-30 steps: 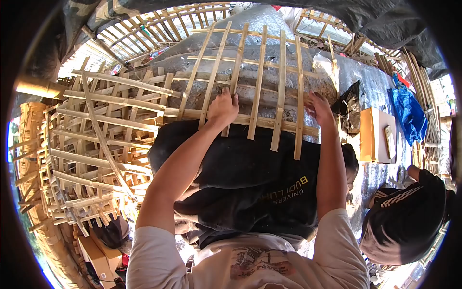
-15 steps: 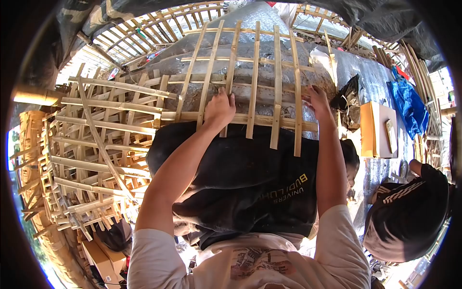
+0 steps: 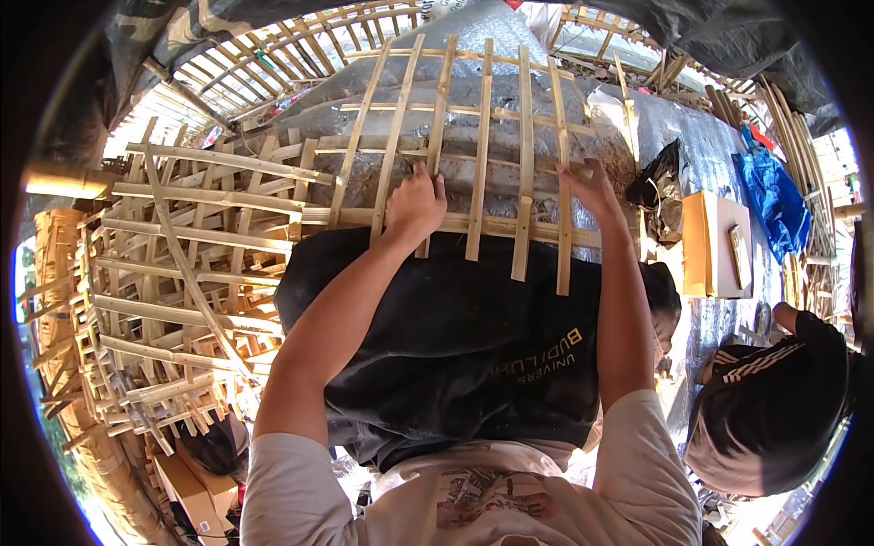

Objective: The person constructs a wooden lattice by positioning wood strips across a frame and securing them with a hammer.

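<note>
Bamboo lattice noted ahead of me, its near slat ends overlying the black cloth. My left arm angles inward; the left hand pinches the third slat from the left. My right arm reaches forward, right hand half-curled, thumb and fingers parted, beside the rightmost slat; firm contact I cannot confirm.

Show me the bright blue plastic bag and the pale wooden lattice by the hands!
Bright blue plastic bag (image 3: 774,205), head view: its middle.
Pale wooden lattice (image 3: 482,136), head view: a slat near its middle.
</note>
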A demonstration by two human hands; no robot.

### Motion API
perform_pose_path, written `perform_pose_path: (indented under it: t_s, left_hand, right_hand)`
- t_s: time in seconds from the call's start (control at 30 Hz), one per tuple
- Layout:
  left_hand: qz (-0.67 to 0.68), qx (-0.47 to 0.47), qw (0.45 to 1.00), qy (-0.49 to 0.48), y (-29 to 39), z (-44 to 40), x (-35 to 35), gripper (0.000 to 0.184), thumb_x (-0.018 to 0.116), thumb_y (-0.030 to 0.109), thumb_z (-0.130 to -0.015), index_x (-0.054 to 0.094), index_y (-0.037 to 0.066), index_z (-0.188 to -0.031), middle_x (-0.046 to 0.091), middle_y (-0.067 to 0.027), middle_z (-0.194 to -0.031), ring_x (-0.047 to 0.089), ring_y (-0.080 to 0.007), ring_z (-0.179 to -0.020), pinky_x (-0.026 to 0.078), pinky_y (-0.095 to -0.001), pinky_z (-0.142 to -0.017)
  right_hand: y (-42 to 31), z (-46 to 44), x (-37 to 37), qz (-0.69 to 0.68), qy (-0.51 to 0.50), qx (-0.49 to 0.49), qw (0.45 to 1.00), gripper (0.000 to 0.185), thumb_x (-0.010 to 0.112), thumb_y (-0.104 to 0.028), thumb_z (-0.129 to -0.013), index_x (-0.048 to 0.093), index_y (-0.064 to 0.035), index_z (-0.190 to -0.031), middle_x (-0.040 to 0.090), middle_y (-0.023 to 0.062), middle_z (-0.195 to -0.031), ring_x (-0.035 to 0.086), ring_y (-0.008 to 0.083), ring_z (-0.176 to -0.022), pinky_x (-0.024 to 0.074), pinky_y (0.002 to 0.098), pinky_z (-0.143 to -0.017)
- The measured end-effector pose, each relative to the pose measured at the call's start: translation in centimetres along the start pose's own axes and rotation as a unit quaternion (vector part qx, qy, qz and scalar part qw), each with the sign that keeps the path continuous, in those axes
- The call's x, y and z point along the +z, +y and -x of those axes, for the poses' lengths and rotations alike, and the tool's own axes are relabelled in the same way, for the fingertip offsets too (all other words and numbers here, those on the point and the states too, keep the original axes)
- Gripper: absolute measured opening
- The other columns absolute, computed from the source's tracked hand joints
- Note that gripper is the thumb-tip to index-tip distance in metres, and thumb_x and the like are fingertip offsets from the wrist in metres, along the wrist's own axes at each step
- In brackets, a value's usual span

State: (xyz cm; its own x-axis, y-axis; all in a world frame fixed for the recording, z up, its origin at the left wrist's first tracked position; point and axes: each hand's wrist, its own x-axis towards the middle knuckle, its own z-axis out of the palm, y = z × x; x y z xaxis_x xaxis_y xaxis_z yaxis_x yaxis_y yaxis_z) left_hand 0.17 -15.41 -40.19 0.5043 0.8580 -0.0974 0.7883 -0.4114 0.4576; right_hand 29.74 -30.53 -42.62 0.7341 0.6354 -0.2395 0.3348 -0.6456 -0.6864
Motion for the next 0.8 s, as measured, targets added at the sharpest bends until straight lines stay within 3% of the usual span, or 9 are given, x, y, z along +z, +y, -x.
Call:
perform_pose_path:
  t_s: [0.17, 0.23, 0.33, 0.4, 0.47, 0.57, 0.67, 0.8]
  left_hand:
    - [-0.028, -0.001, 0.999, -0.023, 0.8, 0.1, -1.0, 0.037, 0.048, 0.03, -0.099, 0.052, -0.004, -0.112, 0.068, -0.0276, -0.093, 0.068, -0.0457, -0.088, 0.056, -0.055, -0.077]
    - [-0.029, 0.004, 0.999, -0.019, 0.7, 0.1, -0.7, 0.037, 0.047, 0.03, -0.1, 0.053, -0.004, -0.112, 0.069, -0.027, -0.093, 0.068, -0.0454, -0.087, 0.056, -0.0547, -0.078]
    - [-0.03, 0.002, 0.999, -0.022, 0.8, 0.3, -0.8, 0.037, 0.045, 0.03, -0.1, 0.053, -0.004, -0.113, 0.069, -0.0261, -0.094, 0.068, -0.0452, -0.088, 0.056, -0.0546, -0.079]
    - [-0.032, 0.001, 0.999, -0.023, 0.9, 0.2, -0.7, 0.037, 0.045, 0.03, -0.1, 0.053, -0.004, -0.113, 0.069, -0.0256, -0.095, 0.068, -0.0451, -0.088, 0.056, -0.0547, -0.079]
    - [-0.036, 0.0, 0.999, -0.022, 0.9, 0.2, -0.6, 0.038, 0.044, 0.03, -0.101, 0.053, -0.004, -0.114, 0.069, -0.0252, -0.094, 0.068, -0.045, -0.088, 0.056, -0.0548, -0.079]
    - [-0.036, -0.001, 0.999, -0.031, 0.8, 0.1, -0.7, 0.038, 0.044, 0.03, -0.101, 0.053, -0.004, -0.115, 0.069, -0.0254, -0.094, 0.068, -0.0451, -0.088, 0.056, -0.0547, -0.08]
    - [-0.034, -0.001, 0.999, -0.027, 0.9, 0.1, -0.6, 0.038, 0.044, 0.03, -0.1, 0.053, -0.004, -0.114, 0.069, -0.0258, -0.093, 0.068, -0.0454, -0.087, 0.056, -0.0547, -0.078]
    - [-0.039, 0.008, 0.999, -0.018, 0.7, 0.1, -0.4, 0.038, 0.045, 0.03, -0.1, 0.053, -0.005, -0.113, 0.069, -0.0262, -0.09, 0.068, -0.0459, -0.084, 0.057, -0.0546, -0.076]
  right_hand:
    - [0.0, -0.2, 0.5, 0.022, -0.017, 0.027, 0.999, 0.114, 0.078, -0.063, -0.072, 0.028, 0.006, -0.149, 0.049, 0.0342, -0.139, 0.046, 0.0423, -0.135, 0.0395, 0.0435, -0.11]
    - [2.7, -1.9, 2.2, -0.001, 0.037, 0.01, 0.999, 0.104, 0.079, -0.063, -0.072, 0.043, 0.0062, -0.14, 0.057, 0.0318, -0.129, 0.055, 0.0389, -0.124, 0.0446, 0.0428, -0.103]
    - [-0.1, -0.1, 0.3, -0.035, -0.051, 0.055, 0.997, 0.096, 0.079, -0.061, -0.074, 0.05, 0.0059, -0.136, 0.063, 0.0256, -0.119, 0.064, 0.0296, -0.105, 0.0515, 0.0378, -0.081]
    - [-0.9, 0.5, -0.5, -0.044, -0.102, 0.091, 0.99, 0.083, 0.079, -0.059, -0.076, 0.056, 0.0044, -0.125, 0.065, 0.0194, -0.108, 0.065, 0.0226, -0.091, 0.0509, 0.0331, -0.068]
    - [-0.2, 0.0, -0.1, -0.039, -0.093, 0.111, 0.989, 0.064, 0.08, -0.056, -0.077, 0.069, 0.0019, -0.103, 0.067, 0.0119, -0.09, 0.062, 0.0161, -0.075, 0.0452, 0.0284, -0.059]
    - [-0.9, 1.0, -0.2, -0.073, -0.072, 0.072, 0.992, 0.053, 0.079, -0.054, -0.08, 0.07, -0.0023, -0.075, 0.063, 0.0041, -0.073, 0.054, 0.012, -0.061, 0.0399, 0.0303, -0.054]
    - [0.0, 0.5, 0.4, -0.055, -0.055, 0.062, 0.995, 0.064, 0.075, -0.063, -0.078, 0.076, 0.0008, -0.082, 0.063, 0.0085, -0.064, 0.055, 0.0161, -0.059, 0.0454, 0.0363, -0.058]
    - [0.7, 0.1, 0.6, -0.07, -0.06, 0.051, 0.994, 0.064, 0.076, -0.064, -0.077, 0.075, 0.0, -0.078, 0.06, 0.0065, -0.061, 0.051, 0.015, -0.055, 0.0424, 0.0355, -0.054]
